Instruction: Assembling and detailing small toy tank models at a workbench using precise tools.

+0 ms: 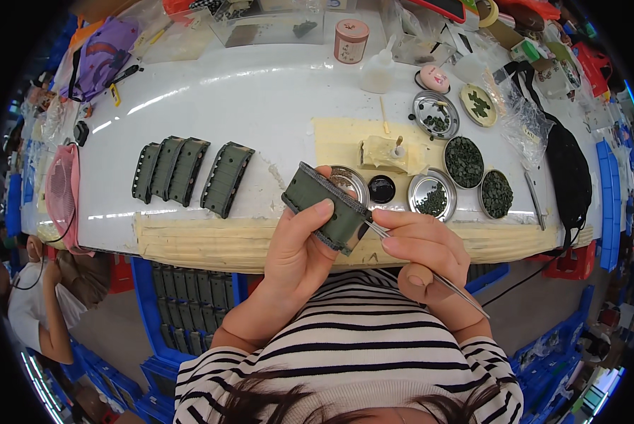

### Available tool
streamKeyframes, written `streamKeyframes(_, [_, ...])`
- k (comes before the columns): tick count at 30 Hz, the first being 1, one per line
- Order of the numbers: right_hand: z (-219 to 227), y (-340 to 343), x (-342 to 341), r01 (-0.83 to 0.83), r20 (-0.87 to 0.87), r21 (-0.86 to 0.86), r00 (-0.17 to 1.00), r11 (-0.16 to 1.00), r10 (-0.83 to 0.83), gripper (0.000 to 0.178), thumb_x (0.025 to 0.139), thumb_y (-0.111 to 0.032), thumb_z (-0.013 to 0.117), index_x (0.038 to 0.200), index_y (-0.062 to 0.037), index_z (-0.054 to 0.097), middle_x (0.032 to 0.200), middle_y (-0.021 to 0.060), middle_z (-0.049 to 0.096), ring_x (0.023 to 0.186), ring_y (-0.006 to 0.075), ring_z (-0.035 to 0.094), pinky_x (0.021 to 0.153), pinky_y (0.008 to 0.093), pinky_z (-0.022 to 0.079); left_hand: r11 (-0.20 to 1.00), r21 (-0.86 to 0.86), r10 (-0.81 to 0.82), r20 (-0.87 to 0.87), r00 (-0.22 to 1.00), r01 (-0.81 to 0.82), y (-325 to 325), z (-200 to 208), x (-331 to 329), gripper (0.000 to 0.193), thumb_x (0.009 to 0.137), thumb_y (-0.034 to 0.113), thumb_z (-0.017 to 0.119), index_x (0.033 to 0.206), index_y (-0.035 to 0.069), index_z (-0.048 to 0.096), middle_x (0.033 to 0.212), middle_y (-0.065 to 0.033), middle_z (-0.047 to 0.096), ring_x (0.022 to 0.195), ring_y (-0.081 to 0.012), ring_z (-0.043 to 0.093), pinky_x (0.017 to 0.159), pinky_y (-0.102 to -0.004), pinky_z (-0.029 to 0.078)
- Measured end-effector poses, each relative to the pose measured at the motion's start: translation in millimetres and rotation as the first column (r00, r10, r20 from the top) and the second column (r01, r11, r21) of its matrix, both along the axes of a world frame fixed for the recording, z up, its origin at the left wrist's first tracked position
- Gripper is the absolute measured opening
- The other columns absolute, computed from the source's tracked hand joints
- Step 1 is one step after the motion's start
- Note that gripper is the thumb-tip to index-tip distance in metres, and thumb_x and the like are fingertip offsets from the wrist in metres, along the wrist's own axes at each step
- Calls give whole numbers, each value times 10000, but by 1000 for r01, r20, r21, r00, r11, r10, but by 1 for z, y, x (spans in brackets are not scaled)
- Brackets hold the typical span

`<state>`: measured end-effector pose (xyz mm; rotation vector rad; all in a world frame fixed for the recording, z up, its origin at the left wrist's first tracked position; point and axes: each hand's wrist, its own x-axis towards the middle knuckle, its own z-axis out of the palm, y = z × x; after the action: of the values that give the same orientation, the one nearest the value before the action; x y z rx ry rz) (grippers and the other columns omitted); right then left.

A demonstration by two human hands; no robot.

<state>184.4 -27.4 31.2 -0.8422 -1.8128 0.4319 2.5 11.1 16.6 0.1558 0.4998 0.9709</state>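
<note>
My left hand [299, 240] grips a dark green curved panel [320, 201] with a braided-looking grey edge, thumb on its face and fingers behind. In my right hand [426, 254] is a pair of metal tweezers [452, 284], their tips meeting the panel's right edge. Whether the tips pinch a small part is too fine to tell. Close beyond the panel are a steel dish [349, 180] partly hidden by it, a small pot of black stuff [382, 189] and a steel dish of small dark green pieces [430, 199].
Several similar green panels [182, 169] lie at left. Round tins of green pieces [464, 162] stand at right, near a metal tool [536, 205] and a black strap bag [568, 169]. A white squeeze bottle [379, 71] is farther back. Below left, a blue crate [143, 297] holds more panels.
</note>
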Motion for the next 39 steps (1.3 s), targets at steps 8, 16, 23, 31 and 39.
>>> streamKeyframes(8, [3, 1, 1, -37, 19, 10, 999, 999, 37, 314, 787, -50, 678, 1090, 0, 617, 1065, 183, 648, 974, 314, 663, 721, 341, 563, 1000, 16, -12, 18, 1000, 12, 2, -1, -2, 404, 902, 38, 549, 1289, 85, 444, 1099, -94, 603, 1008, -177, 624, 858, -332, 550])
streamKeyframes(16, [-9, 5, -2, -17, -49, 79, 999, 997, 21, 225, 876, -109, 619, 1055, 27, 618, 972, 185, 659, 929, 333, 677, 688, 344, 565, 999, 25, -40, 24, 999, 39, 4, -2, -4, 470, 903, 38, 556, 1343, 107, 404, 1124, -102, 595, 1030, -190, 618, 859, -363, 555])
streamKeyframes(23, [-8, 8, 2, -16, -181, 62, 983, 998, 27, 264, 908, -194, 616, 1042, 34, 624, 944, 183, 661, 912, 332, 678, 721, 348, 556, 995, 104, 7, -44, 999, -2, 13, 7, -4, 615, 903, 37, 559, 1436, 163, 279, 1192, -143, 574, 1067, -221, 605, 864, -384, 558])
streamKeyframes(31, [-6, 6, -1, 6, -34, 68, 999, 998, -3, 304, 807, -98, 673, 1082, 23, 629, 1013, 195, 659, 945, 327, 670, 724, 355, 560, 993, 118, 20, -48, 999, -14, 8, 5, -2, 612, 899, 38, 557, 1433, 168, 287, 1186, -137, 575, 1055, -214, 606, 832, -373, 569])
streamKeyframes(39, [1, 5, -1, 7, 7, 40, 1000, 999, -8, 336, 761, -42, 692, 1085, 21, 628, 1030, 185, 658, 952, 326, 668, 724, 354, 565, 992, 126, 22, -52, 998, -15, 8, 5, 0, 604, 902, 40, 547, 1432, 169, 288, 1182, -135, 574, 1048, -210, 608, 825, -363, 570])
